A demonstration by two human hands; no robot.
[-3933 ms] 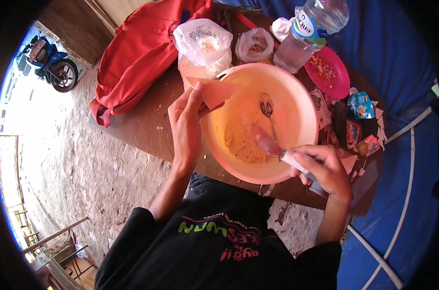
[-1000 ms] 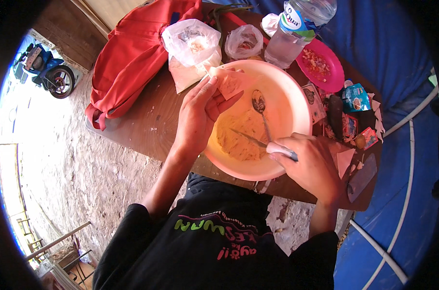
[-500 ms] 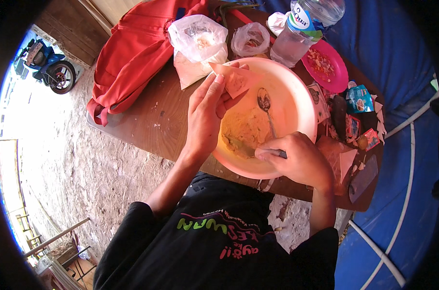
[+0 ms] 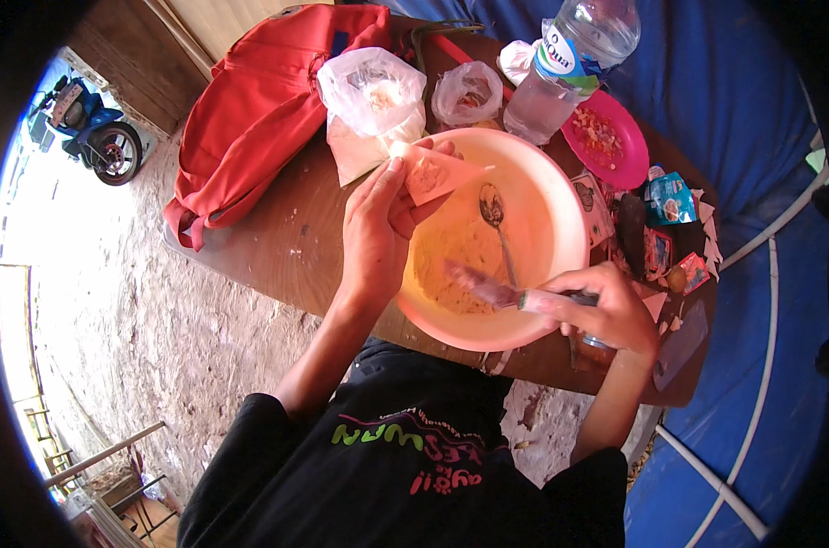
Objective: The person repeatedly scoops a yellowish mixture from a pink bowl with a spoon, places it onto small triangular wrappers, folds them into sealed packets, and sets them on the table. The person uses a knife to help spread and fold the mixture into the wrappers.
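Over the far left rim of the white bowl (image 4: 574, 219), my left hand (image 4: 378, 210) holds up a thin, pale pastry wrapper (image 4: 430, 175), pinched between thumb and fingers. Yellowish batter-like mixture (image 4: 455, 242) covers the bottom of the bowl. A metal spoon (image 4: 492, 205) rests in it, its bowl end smeared. At the near right rim, my right hand (image 4: 606, 310) is closed around a knife (image 4: 483, 285). Its flat blade, coated and blurred by motion, points left above the mixture.
Behind the bowl stand a plastic bag of white powder (image 4: 359, 137), a smaller bag (image 4: 466, 96) and a large water bottle (image 4: 560, 73). A pink plate (image 4: 606, 137) with chopped bits, packets (image 4: 675, 198) and scraps lie right. A red backpack (image 4: 268, 119) occupies the left.
My right hand has moved right and slightly down, lifting the knife blade out of the mixture. The left hand still holds the wrapper, tilted a little differently.
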